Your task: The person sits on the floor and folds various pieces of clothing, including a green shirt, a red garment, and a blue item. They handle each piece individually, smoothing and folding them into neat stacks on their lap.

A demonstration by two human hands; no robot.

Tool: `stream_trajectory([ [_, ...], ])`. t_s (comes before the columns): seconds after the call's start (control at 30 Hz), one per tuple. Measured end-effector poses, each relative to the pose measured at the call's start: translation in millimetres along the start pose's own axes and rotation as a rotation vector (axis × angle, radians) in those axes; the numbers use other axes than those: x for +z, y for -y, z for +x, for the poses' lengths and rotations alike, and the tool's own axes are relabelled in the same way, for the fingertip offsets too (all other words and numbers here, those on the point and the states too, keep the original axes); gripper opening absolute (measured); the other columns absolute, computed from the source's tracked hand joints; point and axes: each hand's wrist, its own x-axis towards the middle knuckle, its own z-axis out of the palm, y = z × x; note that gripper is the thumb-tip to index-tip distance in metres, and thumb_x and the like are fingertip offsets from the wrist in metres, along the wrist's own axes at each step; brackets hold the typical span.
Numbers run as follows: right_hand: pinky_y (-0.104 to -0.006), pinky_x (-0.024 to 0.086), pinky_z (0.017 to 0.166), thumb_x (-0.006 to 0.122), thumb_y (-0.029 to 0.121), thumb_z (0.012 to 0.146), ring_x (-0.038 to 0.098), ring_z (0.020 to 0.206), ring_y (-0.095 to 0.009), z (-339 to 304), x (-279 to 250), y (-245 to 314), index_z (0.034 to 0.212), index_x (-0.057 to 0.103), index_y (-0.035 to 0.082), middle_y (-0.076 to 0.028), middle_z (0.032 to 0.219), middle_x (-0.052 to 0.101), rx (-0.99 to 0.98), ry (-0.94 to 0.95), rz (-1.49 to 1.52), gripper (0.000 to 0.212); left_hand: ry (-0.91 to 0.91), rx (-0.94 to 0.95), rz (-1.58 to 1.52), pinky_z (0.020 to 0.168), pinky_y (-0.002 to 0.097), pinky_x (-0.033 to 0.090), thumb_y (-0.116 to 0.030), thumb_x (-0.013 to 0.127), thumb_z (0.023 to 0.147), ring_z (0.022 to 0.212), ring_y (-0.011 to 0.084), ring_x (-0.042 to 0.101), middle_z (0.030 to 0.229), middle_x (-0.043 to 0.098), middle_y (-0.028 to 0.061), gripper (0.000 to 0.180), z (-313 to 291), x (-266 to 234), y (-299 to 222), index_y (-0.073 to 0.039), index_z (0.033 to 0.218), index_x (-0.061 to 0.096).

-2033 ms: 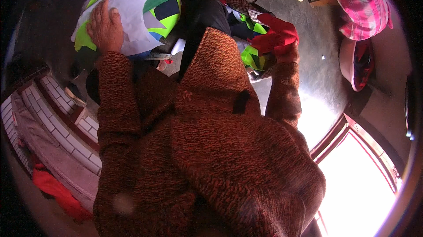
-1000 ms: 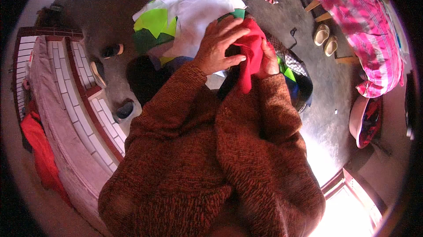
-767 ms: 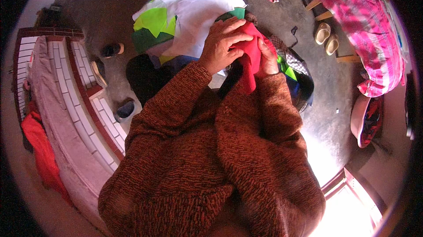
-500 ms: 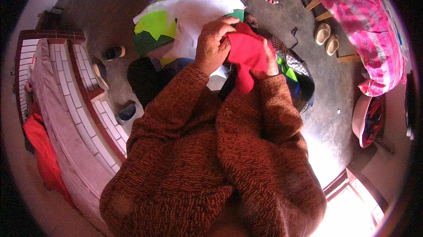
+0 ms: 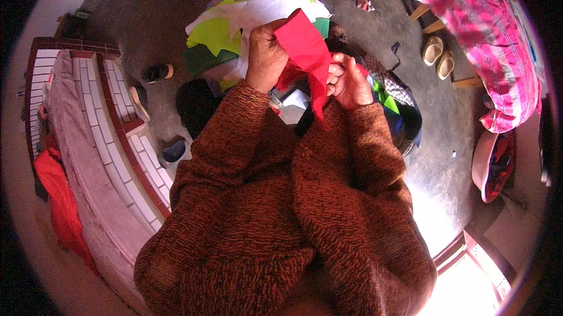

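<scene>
A piece of red cloth [image 5: 306,43] stretches between my two hands, its lower end hanging in a narrow tip. My left hand [image 5: 265,58] grips it at the upper left, the fingers mostly hidden behind the cloth. At its right edge, my right hand [image 5: 350,83] pinches it with curled fingers. Beyond and below the hands lies a heap of fabric pieces: white cloth [image 5: 275,4], yellow-green cloth [image 5: 217,37] and some dark green. More dark and checked cloth [image 5: 404,93] with bright green bits sits to the right of my right hand.
Pale clogs [image 5: 438,58] stand on the concrete floor by a pink plaid cover [image 5: 469,28]. Below that is a pink basin [image 5: 484,163] with dark and red cloth. Several dark shoes [image 5: 158,73] lie at the left, beside a white-tiled ledge [image 5: 99,122]. Red cloth [image 5: 58,193] hangs far left.
The red cloth has turned from a bunched, broad shape into a slanting strip with its edge raised. My left hand has shifted slightly left, and my right hand has turned with its fingers curled inward.
</scene>
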Motion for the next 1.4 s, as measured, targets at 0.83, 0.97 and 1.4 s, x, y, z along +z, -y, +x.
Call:
stream_trajectory([
  [0.83,-0.039,0.032,0.103,0.062,0.002,0.073,0.04,0.124,-0.024,4,1,-19,0.131,0.04,0.003,-0.01,0.133,0.043,-0.219,0.185,-0.25,0.062,0.094,-0.085,0.075,0.087,0.0334,0.046,-0.02,0.062,0.081,0.1,0.0236,0.057,0.113,0.058,0.0093,0.038,-2,-46,-25,-0.002,0.113,0.052],
  [0.97,-0.0374,0.033,0.101,0.066,0.0,0.07,0.038,0.126,-0.022,4,13,-16,0.133,0.039,0.006,-0.008,0.135,0.041,-0.028,0.138,-0.188,0.069,0.209,0.077,0.644,0.086,0.0326,0.045,-0.014,0.064,0.077,0.102,0.0228,0.056,0.113,0.058,0.0094,0.039,-6,-56,-29,-0.002,0.113,0.053],
  [1.4,-0.0287,0.047,0.08,0.069,0.005,0.076,0.058,0.088,-0.014,5,-4,-26,0.112,0.055,0.003,-0.003,0.101,0.061,-0.143,0.105,-0.618,0.039,0.155,0.106,0.167,0.094,0.0322,0.04,-0.014,0.065,0.075,0.107,0.0218,0.053,0.116,0.056,0.0107,0.046,-17,-37,-48,-0.002,0.116,0.051],
])
